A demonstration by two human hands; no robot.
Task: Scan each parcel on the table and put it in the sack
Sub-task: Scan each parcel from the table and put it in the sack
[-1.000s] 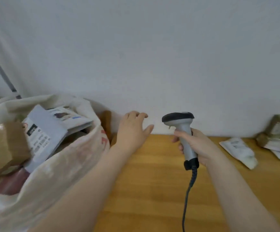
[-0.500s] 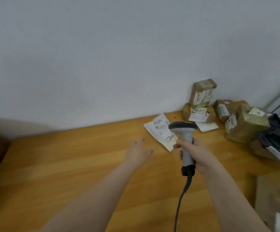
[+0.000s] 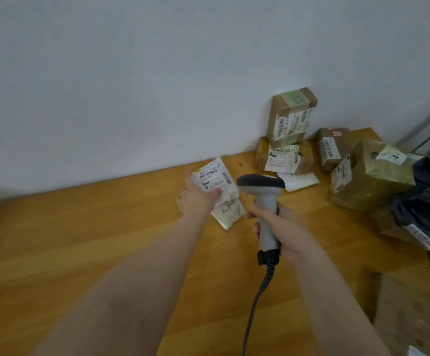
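While right hand [image 3: 285, 232] grips scanner [image 3: 260, 182], left hand [image 3: 196, 201] around white parcel [image 3: 212, 176], thumb atop.

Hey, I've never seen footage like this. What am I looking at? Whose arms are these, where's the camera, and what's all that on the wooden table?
No machine here: these are a person's bare arms, filmed by a wide-angle camera worn on their head, looking forward and down. That is why both arms reach in from the bottom. The left hand grips a flat white parcel, label facing the camera. The right hand holds a grey barcode scanner by its handle, cord trailing toward the camera. On the wooden table, by the wall at the right, more parcels wait: an upper brown box on a lower brown box, a small box, a large taped box, a white envelope and a dark plastic bag. The sack is not in view.
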